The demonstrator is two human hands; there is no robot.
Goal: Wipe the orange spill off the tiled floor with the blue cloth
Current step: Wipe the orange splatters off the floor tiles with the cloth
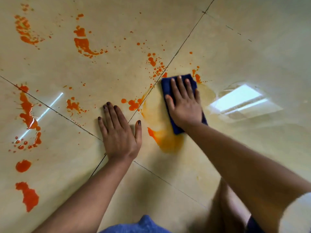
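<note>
Orange spill [28,113] lies in several puddles and splatters across the glossy beige tiled floor [235,47], mostly on the left and middle. A folded dark blue cloth [166,84] lies flat on the floor right of centre. My right hand [184,102] presses on it with straight, spread fingers. Around the cloth the orange is smeared into a pale wet film, with a thicker orange smear [166,140] just below it. My left hand [118,132] rests flat on the bare tile with fingers spread, left of the cloth and apart from it.
Dark grout lines [185,41] cross the floor diagonally. A bright window reflection [242,100] shines on the tile right of the cloth. My bent leg [230,209] and a bit of blue clothing [143,224] show at the bottom edge.
</note>
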